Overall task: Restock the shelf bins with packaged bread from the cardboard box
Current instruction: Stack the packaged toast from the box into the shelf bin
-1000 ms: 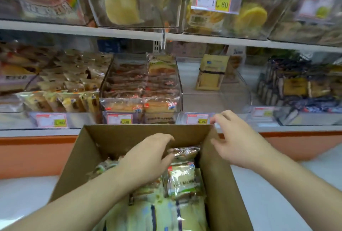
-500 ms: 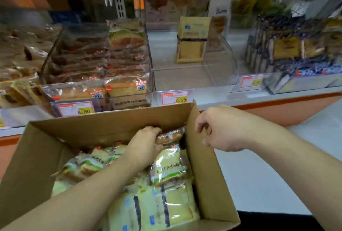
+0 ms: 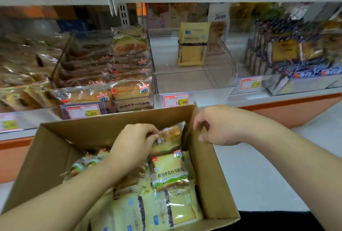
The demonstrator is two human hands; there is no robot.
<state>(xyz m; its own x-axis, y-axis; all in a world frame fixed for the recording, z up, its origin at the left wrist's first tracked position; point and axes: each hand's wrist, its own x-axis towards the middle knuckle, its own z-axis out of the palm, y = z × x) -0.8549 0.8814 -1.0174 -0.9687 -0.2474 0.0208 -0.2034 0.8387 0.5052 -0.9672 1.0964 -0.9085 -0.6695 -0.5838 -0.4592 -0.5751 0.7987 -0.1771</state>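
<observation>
Cardboard walls of the cardboard box (image 3: 55, 149) stand open just below the shelf bins, and the box is packed with packaged bread. The left hand (image 3: 133, 145) reaches in at the far end, fingers curled over the near end of a bread packet (image 3: 170, 138) that sits tilted against the box's right wall. The right hand (image 3: 218, 127) pinches the top rim of that wall, steadying the box.

Film-wrapped loaves like this should be light and soft, and the wrapper slick. A squeeze in the middle would likely crush the slices, so the better hold is flat across the broad faces or at the crimped end seam.

A likely destination is the clear bin (image 3: 194, 80) behind the 10.80 tag, nearly bare, with one yellow packet (image 3: 192, 45) upright at its back. The bin (image 3: 103, 75) to its left is already stacked high.

Much stays unclear. The left forearm covers the packets in the box's middle, so their number cannot be told. The left fingertips are hidden behind the wrapper, so the grip may be only partly closed. The bins at far left and right are blurred, their contents hard to name
</observation>
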